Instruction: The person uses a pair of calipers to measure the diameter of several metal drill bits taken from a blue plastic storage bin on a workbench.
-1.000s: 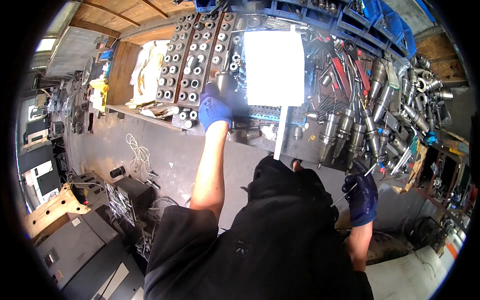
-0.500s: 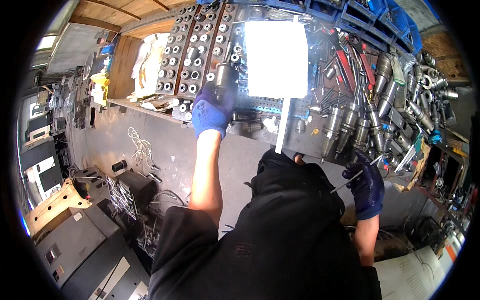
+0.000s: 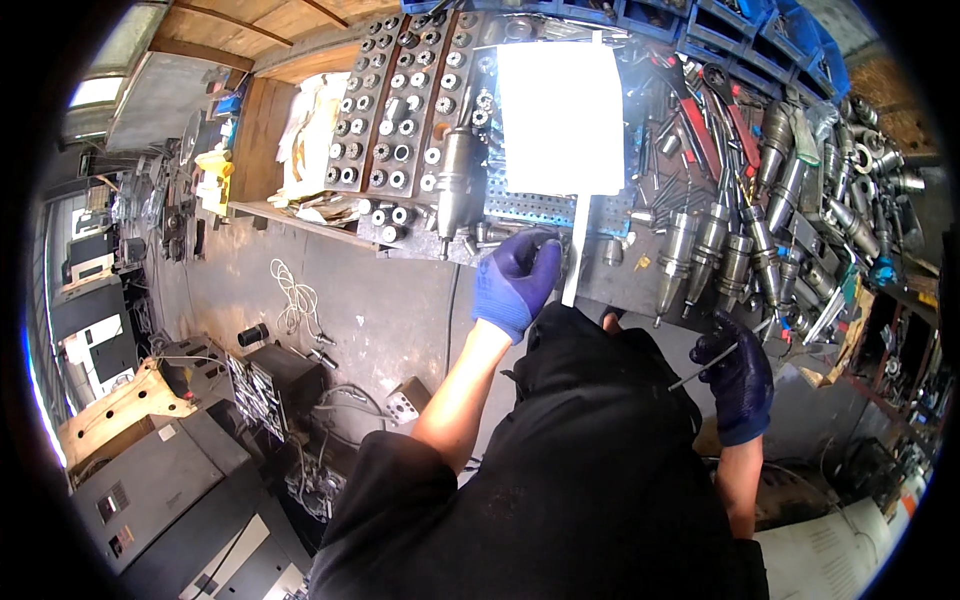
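From the left, we note the rack of collets (image 3: 431,110), its rows filled with small ringed pieces, and just beside its right side a large metal tool holder (image 3: 457,185) lying lengthwise on the bench (image 3: 632,285), narrow end toward the bench's near edge. The change concerns this item: half a second ago the left hand (image 3: 515,283) was upon it; now the hand is clear and has shifted right, near the bench edge. We judge that the holder has been let go and rests unsupported by either hand. The left fingers are curled, thumb close to them; we cannot tell whether anything is between them. Beyond the hand we record a blue perforated tray (image 3: 560,207), partly covered by a glaring white sheet (image 3: 562,118). Further right stands a cluster of metal holders (image 3: 676,255). At the far right, the right hand (image 3: 735,385) grips a slender rod (image 3: 690,378) in bent fingers, slanting beside the dark clothing; here we find no evident change.
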Tool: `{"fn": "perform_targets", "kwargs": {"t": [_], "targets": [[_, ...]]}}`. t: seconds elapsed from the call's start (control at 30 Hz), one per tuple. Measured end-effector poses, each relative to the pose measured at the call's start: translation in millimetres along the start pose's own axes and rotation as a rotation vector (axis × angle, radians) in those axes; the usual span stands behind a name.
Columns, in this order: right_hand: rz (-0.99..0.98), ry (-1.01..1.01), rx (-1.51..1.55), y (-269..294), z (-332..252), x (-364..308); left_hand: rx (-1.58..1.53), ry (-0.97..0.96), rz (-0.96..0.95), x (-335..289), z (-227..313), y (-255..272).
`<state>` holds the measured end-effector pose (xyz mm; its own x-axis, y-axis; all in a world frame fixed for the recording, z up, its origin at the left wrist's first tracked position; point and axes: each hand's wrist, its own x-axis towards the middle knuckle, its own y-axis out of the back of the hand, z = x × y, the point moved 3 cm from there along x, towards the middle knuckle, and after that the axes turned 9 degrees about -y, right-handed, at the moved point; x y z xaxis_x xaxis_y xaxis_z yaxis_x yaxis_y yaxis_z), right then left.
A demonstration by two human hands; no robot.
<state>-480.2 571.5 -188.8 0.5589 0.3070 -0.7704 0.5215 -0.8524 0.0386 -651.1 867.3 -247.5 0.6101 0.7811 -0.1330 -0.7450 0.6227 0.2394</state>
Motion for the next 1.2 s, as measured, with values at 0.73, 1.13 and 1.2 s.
{"fn": "perform_targets", "kwargs": {"t": [0.73, 1.13, 1.2], "targets": [[0.055, 0.004, -0.006, 2, 9, -9, -0.11, -0.176, 0.143, 57, 50, 15], [-0.02, -0.098, 0.185, -5, 7, 0, -0.026, -0.157, -0.295, 5, 82, -29], [-0.086, -0.04, 0.149, -10, 7, 5, 0.048, -0.27, -0.571, -15, 87, -54]]}}
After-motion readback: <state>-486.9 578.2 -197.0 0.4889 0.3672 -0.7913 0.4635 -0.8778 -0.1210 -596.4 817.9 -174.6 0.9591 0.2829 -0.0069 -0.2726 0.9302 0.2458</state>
